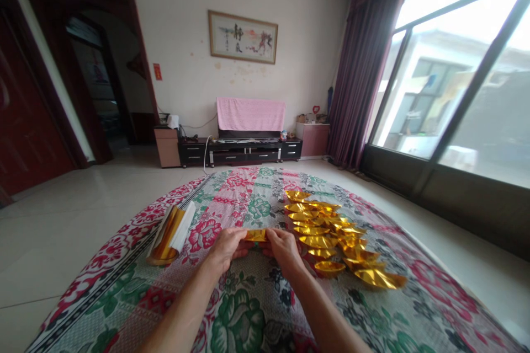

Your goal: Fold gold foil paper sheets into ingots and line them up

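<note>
**Two hands pinch shiny gold paper beside a pile of little gold boats**

The left hand (227, 245) and the right hand (285, 245) are both closed on a small gold foil piece (256, 235), one at each end. It is low in the middle of the frame, over the flowered cloth (238, 320).

The foil looks thin, so a hard pull from both sides could rip it. A squeeze in the wrong spot could leave a bad crease. If one hand let go too soon, the foil might spring open or drop.

The gold foil boats (317, 242) sit close together, right of the middle, near the right hand. A bump from that hand or arm could tip or squash some, because they look light and hollow. Wrinkles in the cloth could make them lean. The curled gold and white paper stack (171, 234), at the left, could slide or spread if the cloth got tugged.

The framed picture (243, 37), at the top middle, has big black Chinese writing. The top sign looks like 靜, and the one below may be 氣. The smaller writing is too tiny to read. The red paper slip (158, 71), at the upper left, has marks that are too blurry. I can't read any brand names.
</note>
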Available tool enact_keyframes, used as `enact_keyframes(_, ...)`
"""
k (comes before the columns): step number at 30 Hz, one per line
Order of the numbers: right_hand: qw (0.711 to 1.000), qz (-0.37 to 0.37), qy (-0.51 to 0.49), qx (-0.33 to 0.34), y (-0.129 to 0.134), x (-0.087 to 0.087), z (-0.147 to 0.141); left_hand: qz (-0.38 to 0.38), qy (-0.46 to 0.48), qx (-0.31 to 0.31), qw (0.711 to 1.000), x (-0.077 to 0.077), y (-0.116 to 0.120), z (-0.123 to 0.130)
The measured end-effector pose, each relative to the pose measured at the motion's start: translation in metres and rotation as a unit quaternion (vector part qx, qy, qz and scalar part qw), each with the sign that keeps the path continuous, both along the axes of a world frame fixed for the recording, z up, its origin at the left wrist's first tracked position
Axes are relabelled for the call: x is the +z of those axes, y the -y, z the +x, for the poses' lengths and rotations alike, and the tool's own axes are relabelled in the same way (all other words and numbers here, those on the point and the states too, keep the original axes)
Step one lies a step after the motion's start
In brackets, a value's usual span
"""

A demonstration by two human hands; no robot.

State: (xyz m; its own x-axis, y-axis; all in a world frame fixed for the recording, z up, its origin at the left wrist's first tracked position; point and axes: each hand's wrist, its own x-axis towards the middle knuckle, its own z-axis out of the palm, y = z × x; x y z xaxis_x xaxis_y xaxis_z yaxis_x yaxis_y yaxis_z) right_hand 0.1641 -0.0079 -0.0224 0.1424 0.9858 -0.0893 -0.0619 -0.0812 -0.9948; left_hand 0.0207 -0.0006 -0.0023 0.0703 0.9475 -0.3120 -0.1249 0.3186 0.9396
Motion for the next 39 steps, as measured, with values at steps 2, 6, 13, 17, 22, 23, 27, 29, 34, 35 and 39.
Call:
enact_keyframes(2, 1.000, -0.005, 0.000, 0.006, 0.0005, 0.0005, -0.0002, 0.003, -0.001, 0.008, 1.000, 0.0007, 0.0009, 0.0004)
enact_keyframes(6, 1.000, -0.002, 0.006, -0.007, 0.0011, 0.0024, 0.0001, 0.013, 0.005, 0.004, 1.000, 0.0003, 0.0015, 0.0006)
enact_keyframes(13, 1.000, -0.006, 0.008, 0.002, 0.0014, 0.0032, -0.0001, 0.018, 0.001, 0.011, 1.000, -0.0006, 0.0007, 0.0006)
enact_keyframes(17, 1.000, -0.002, 0.011, 0.010, 0.0014, 0.0017, 0.0001, 0.025, -0.005, 0.025, 0.999, -0.0006, 0.0017, 0.0029)
enact_keyframes(22, 0.999, 0.014, 0.024, -0.018, 0.0031, 0.0035, 0.0012, 0.024, -0.001, 0.019, 1.000, -0.0033, 0.0017, 0.0053)
enact_keyframes(23, 0.999, 0.015, 0.025, -0.019, 0.0036, 0.0043, 0.0015, 0.025, 0.000, 0.017, 1.000, -0.0033, 0.0018, 0.0055)
enact_keyframes(27, 1.000, 0.005, 0.024, 0.001, 0.0053, 0.0077, 0.0015, 0.020, 0.000, 0.031, 0.999, -0.0005, 0.0035, 0.0055)
enact_keyframes(29, 1.000, 0.006, 0.029, -0.006, 0.0056, 0.0086, 0.0011, 0.019, 0.006, 0.024, 1.000, 0.0014, 0.0047, 0.0054)
enact_keyframes(34, 1.000, 0.005, 0.027, -0.001, 0.0049, 0.0062, 0.0010, 0.024, -0.006, 0.034, 0.999, 0.0010, 0.0049, 0.0068)
enact_keyframes(35, 0.999, 0.009, 0.031, -0.009, 0.0046, 0.0054, 0.0011, 0.024, -0.006, 0.029, 0.999, 0.0001, 0.0044, 0.0072)
enact_keyframes(39, 0.999, 0.014, 0.039, 0.002, 0.0040, 0.0031, 0.0011, 0.032, -0.008, 0.039, 0.999, -0.0029, 0.0032, 0.0088)
